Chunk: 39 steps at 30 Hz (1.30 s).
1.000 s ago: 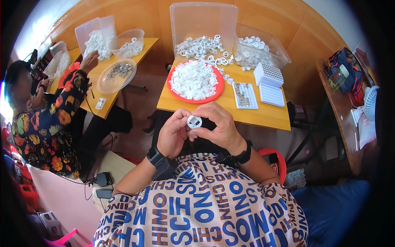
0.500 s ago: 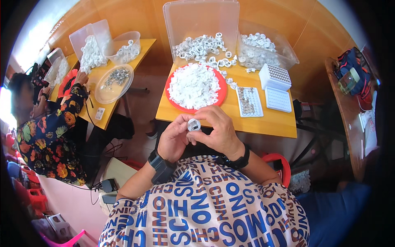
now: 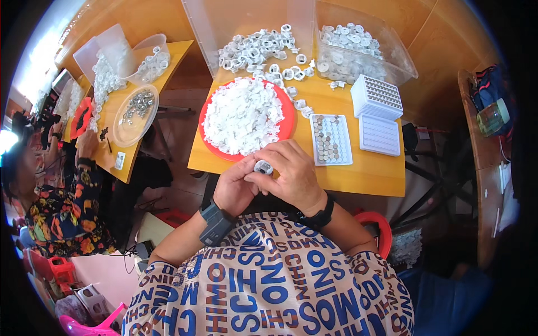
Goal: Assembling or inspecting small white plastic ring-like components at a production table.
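A small round white plastic part [image 3: 263,167] with a dark, metallic-looking centre sits between my two hands. My left hand [image 3: 234,187] pinches it from the left, and the fingers of my right hand [image 3: 294,175] close on it from the right and below. Some fingertips are hidden behind the part. Just beyond my hands, a red round tray [image 3: 287,120] carries a heap of small white plastic pieces [image 3: 241,115]. To its right lies a white tray [image 3: 343,147] partly filled with small round metal discs [image 3: 325,140].
Stacked white trays [image 3: 376,95] and a single white tray [image 3: 379,136] lie at the right. Farther back are loose round white parts [image 3: 255,49] and a clear bin [image 3: 386,66] of similar parts. At the left, a co-worker [image 3: 61,201] sits by another table [image 3: 130,162].
The view has shifted, so the table and its trays appear further left and nearer. My hands keep hold of the round part, with the right fingers curled further over it. The co-worker's arm has moved.
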Each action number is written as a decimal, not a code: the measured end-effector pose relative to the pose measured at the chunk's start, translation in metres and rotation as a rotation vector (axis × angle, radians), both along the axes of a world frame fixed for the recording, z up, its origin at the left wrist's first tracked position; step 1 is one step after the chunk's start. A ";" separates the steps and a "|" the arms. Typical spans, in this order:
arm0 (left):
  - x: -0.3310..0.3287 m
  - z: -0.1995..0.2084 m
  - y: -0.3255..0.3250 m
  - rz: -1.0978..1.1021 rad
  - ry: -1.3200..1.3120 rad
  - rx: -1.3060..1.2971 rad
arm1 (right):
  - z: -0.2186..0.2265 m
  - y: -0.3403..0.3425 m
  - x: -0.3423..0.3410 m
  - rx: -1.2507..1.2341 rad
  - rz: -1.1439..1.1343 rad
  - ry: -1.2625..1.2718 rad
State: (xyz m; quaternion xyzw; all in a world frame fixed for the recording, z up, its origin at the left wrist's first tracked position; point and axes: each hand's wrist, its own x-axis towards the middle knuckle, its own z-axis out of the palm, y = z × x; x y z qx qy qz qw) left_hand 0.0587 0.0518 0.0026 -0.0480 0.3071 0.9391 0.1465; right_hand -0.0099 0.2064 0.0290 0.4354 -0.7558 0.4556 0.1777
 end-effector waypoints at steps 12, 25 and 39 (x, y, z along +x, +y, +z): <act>-0.025 0.009 0.024 0.091 -0.170 -0.115 | -0.002 0.019 -0.008 0.073 -0.013 -0.126; -0.004 -0.010 -0.033 0.004 0.029 -0.050 | 0.001 -0.028 -0.002 0.157 -0.038 -0.057; 0.007 -0.026 -0.066 0.168 0.048 0.119 | -0.012 -0.059 -0.050 0.367 -0.093 -0.207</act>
